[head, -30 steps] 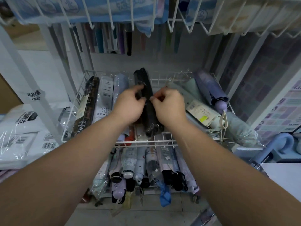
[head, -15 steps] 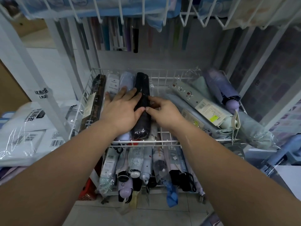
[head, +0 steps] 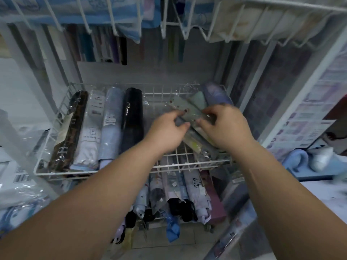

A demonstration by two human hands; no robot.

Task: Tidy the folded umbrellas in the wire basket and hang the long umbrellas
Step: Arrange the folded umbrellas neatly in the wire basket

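In the wire basket (head: 159, 93), the left grip (head: 165, 130) and right grip (head: 227, 126) pinch a pale wrapped umbrella (head: 185, 107) near its right edge. The black umbrella (head: 132, 117) lies fourth from the left edge.

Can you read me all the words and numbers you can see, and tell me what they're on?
Nothing can be quoted; every bit of print is blurred.
white wrapped umbrella: dark lettering, unreadable.
pale blue umbrella: white label, unreadable.
green wrapped umbrella: red specks only, no words visible.
wall posters: too blurred.
barcode label, far left: too small.
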